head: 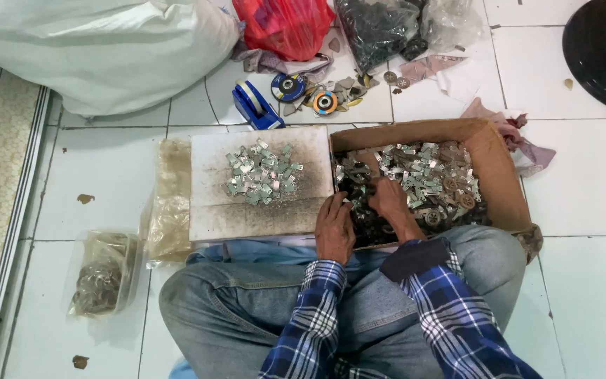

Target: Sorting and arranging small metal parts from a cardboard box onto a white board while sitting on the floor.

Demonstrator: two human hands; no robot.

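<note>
Sitting: a person is cross-legged on a white tiled floor (106, 175), both hands reaching forward into a cardboard box (503, 189).
Box: it lies open in front of the knees, its long axis running left to right, slightly skewed, with the right end a little nearer.
Contents: small silvery metal pieces (429, 175) heaped toward the far right, dark round parts (369, 228) along the near left side.
Left hand (334, 228): palm down at the box's left edge, fingers curled into the dark parts; whether it grips anything, I cannot tell.
Right hand (391, 200): deeper inside the box, fingers bent down among the pieces; its hold is hidden.
Board (261, 217): a dusty flat board just left of the box, carrying a small pile of silvery clips (261, 175).
Beyond: a blue tape dispenser (255, 105).
</note>
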